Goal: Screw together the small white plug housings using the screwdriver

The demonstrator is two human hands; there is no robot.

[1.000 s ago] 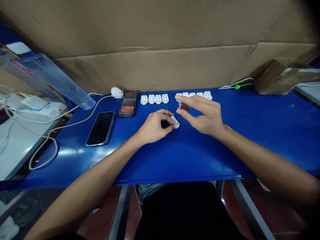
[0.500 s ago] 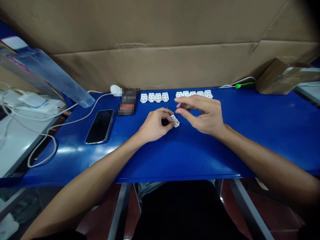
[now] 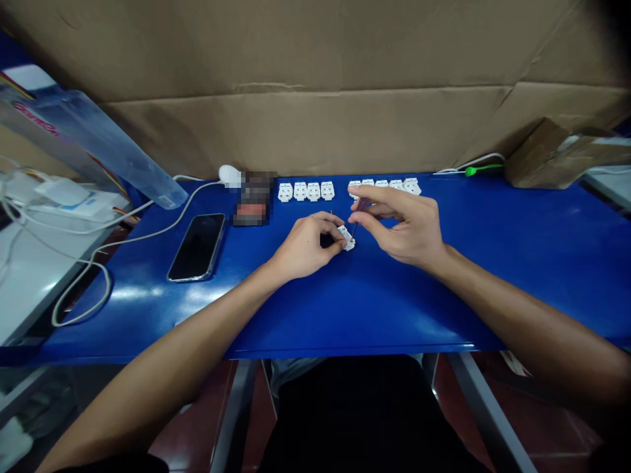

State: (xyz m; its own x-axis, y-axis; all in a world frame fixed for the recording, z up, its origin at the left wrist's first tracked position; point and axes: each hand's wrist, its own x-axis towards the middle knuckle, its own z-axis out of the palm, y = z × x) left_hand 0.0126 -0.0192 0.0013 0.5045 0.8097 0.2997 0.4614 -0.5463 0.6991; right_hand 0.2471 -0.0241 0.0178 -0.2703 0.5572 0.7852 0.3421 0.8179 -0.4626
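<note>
Left grip (image 3: 306,248) and right grip (image 3: 417,230) pinch inward.

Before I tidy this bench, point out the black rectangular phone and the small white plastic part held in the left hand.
Black rectangular phone (image 3: 196,247), head view: middle of its screen.
Small white plastic part (image 3: 348,238), head view: middle of its exposed face.

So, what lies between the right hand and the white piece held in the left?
A thin dark shaft slants from the right hand to the white piece, in the head view.

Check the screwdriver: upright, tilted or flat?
Tilted: the screwdriver slants from the right hand down to the white socket piece in the left hand.
</note>
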